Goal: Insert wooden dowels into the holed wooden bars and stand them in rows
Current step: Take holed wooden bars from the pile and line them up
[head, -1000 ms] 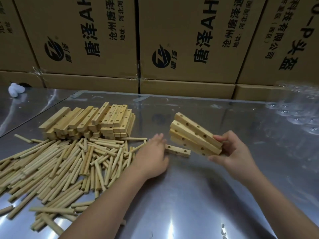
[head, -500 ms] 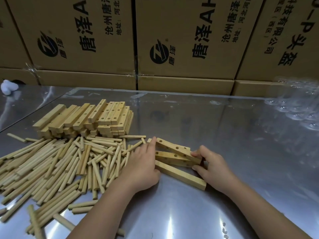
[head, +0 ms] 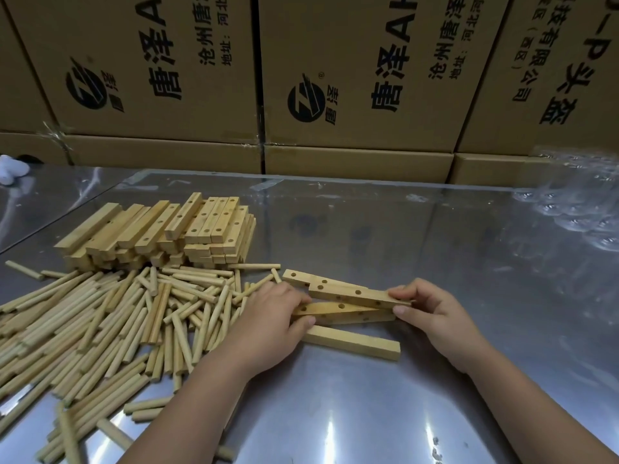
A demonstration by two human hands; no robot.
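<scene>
A small bundle of holed wooden bars (head: 348, 301) lies flat on the steel table (head: 435, 380), held at both ends. My left hand (head: 268, 326) grips the bundle's left end with thumb and fingers. My right hand (head: 432, 313) pinches its right end. One bar (head: 355, 341) lies loose just in front of the bundle, and another bar (head: 301, 277) pokes out behind it. A stack of holed bars (head: 174, 229) stands at the back left. In front of the stack spreads a big heap of wooden dowels (head: 100, 329).
Brown cardboard boxes (head: 335, 78) form a wall along the table's far edge. Clear bubble plastic (head: 576, 209) sits at the far right. A white object (head: 11, 169) lies at the far left. Bare steel stretches to the right and in front of my hands.
The bars that my right hand held up in the air have come down onto the table. Both hands now hold the bundle at its ends, and one bar lies loose in front.
</scene>
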